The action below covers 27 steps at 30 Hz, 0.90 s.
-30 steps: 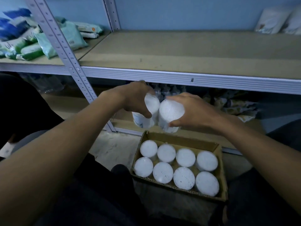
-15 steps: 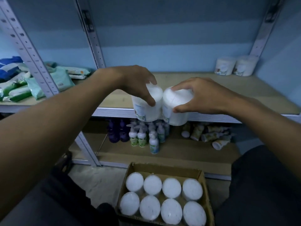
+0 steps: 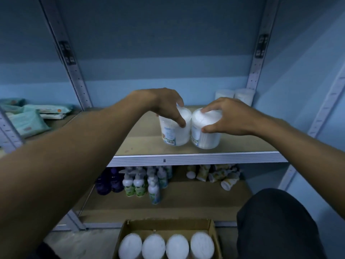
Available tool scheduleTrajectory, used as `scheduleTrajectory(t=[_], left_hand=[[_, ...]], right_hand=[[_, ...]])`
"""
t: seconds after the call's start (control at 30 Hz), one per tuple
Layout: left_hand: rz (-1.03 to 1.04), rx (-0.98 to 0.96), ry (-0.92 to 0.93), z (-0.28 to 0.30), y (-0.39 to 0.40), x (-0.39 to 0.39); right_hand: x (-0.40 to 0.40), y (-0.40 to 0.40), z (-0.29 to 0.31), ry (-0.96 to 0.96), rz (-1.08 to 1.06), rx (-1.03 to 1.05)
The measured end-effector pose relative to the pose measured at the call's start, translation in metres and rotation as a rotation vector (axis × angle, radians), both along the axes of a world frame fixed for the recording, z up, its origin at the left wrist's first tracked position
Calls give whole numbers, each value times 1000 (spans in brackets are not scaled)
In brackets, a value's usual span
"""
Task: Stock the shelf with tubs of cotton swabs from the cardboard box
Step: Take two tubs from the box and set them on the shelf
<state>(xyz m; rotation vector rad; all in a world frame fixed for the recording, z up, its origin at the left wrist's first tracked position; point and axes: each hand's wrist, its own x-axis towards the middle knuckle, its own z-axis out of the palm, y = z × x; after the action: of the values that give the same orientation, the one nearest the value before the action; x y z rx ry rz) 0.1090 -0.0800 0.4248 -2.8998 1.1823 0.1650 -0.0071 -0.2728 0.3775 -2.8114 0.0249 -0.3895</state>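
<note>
The left hand [image 3: 164, 103] grips the left tub [image 3: 175, 130] from above, fingers [image 3: 180, 122] curled over its lid rim. The right hand [image 3: 229, 116] holds the right tub [image 3: 206, 135] the same way, thumb and fingers pinching the lid's edge. Both tubs stand upright on the shelf [image 3: 205, 157] near its front edge, touching each other (barcodes face the camera). 2 more tubs [image 3: 234, 94] sit at the back right corner. Below, the cardboard box [image 3: 168, 225] shows 4 white lids in a row. Bottles [image 3: 141, 184] crowd the lower shelf.
</note>
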Motion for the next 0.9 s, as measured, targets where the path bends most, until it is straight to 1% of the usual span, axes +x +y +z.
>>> scheduleTrajectory(t=[0.2,0.47,0.77,0.9], left_hand=[[7,24,60,-18,-29,12],[24,35,94,-35,-44,20],[-18,22,46,-44,-42,25],[-53,-22,2,-43,-39,17]], right_hand=[[3,-20,-13,22,-31,23],[11,-30,-29,76,-70,52],[14,-27,-32,128,-104,49],[11,-15,-32,67,-132,-38]])
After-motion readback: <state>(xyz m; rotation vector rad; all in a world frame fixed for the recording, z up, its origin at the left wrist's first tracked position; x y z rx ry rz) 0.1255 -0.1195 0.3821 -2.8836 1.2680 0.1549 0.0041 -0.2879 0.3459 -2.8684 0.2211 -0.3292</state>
